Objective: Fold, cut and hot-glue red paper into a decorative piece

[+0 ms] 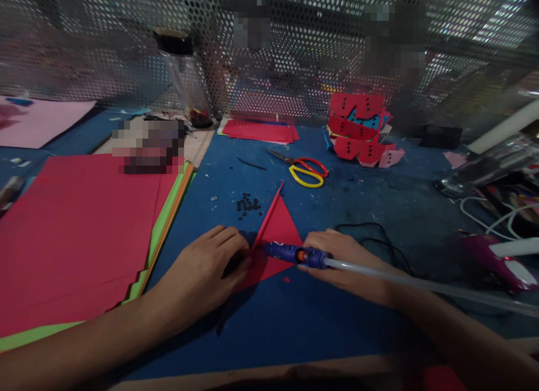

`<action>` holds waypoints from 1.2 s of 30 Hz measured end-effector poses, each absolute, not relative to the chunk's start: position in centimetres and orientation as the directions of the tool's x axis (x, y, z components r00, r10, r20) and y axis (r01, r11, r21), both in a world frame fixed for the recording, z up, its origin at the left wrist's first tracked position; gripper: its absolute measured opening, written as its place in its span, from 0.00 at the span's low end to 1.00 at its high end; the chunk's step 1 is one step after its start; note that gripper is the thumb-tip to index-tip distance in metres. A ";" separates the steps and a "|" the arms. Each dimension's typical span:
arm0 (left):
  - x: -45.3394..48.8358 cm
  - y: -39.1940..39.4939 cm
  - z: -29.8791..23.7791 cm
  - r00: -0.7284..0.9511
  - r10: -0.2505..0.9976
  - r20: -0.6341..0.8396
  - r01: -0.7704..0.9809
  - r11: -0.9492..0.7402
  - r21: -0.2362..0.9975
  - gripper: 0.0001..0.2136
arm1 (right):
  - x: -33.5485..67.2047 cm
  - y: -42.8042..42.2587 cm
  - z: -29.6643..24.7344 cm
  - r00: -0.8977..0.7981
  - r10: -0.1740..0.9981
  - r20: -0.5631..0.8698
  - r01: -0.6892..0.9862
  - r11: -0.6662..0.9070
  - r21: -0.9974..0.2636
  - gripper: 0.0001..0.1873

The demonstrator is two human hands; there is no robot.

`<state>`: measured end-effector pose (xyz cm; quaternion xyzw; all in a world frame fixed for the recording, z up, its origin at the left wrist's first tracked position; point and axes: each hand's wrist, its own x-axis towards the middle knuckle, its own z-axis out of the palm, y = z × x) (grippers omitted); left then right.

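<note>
Bench: blue top, carries everything below. Loose scraps on it could stick to stray glue.
Paper stack: red sheets over green, under the left forearm as seen from the head view. A dragged sleeve or arm could skew the sheets; contact can't be confirmed.
Clear rod: runs from the glue gun's back end over the right forearm. Long overhang; a knock there would swing the nozzle off line.
Right hand: grip closed around the glue gun. Too hard a squeeze would likely over-feed.
Left hand: fingers curled at the red paper piece's left edge; can't tell if the grip pinches or only presses. Main risk: fingertips near the nozzle, burn if either slips.
Red paper piece: on the bench between both hands, roughly triangular, left edge folded up. If the hold there loosens, the fold could spring or shift and the bead would miss.
Glue gun: nozzle over the paper, by the fold. Touching or not, can't tell; dragging could crease it.
Scissors: beyond the paper's tip, blades apart or not unclear. Snag risk on a long forward reach.
Black bits: loose, just left of the fold; a sweep of the left hand could scatter them.
</note>
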<state>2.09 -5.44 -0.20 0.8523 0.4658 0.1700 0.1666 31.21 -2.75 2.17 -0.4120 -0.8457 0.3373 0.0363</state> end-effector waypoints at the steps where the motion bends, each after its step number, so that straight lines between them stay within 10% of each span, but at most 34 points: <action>1: 2.1 -5.4 -0.2 0.508 0.851 0.135 0.738 -0.510 0.442 0.07 | 31.3 -2.7 2.1 -0.653 0.726 -0.216 0.677 0.431 -0.596 0.08; 36: 2.1 -5.3 -0.5 0.509 0.848 0.147 0.746 -0.519 0.418 0.07 | 31.6 -2.0 1.4 -0.557 0.819 -0.142 0.735 0.406 -0.543 0.13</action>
